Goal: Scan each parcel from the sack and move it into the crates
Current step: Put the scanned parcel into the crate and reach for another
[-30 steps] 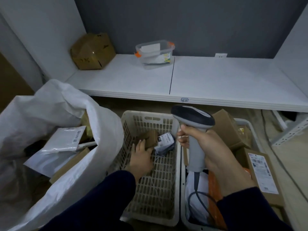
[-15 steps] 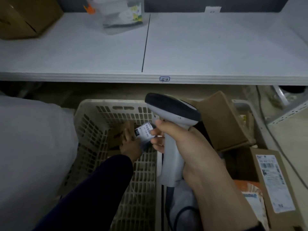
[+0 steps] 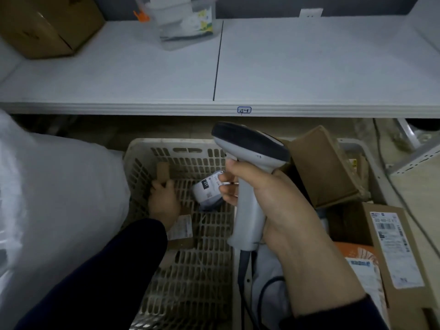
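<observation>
Two hands at frame centre: the left hand [image 3: 164,206] grips a small brown cardboard parcel [image 3: 163,171] inside the beige slotted plastic crate [image 3: 142,148]; the right hand [image 3: 273,198] clasps a grey handheld scanner [image 3: 247,144] just right of it.

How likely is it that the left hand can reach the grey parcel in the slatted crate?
Probably yes: left hand is in that crate beside the grey parcel, nothing between, though it holds a brown box.
</observation>
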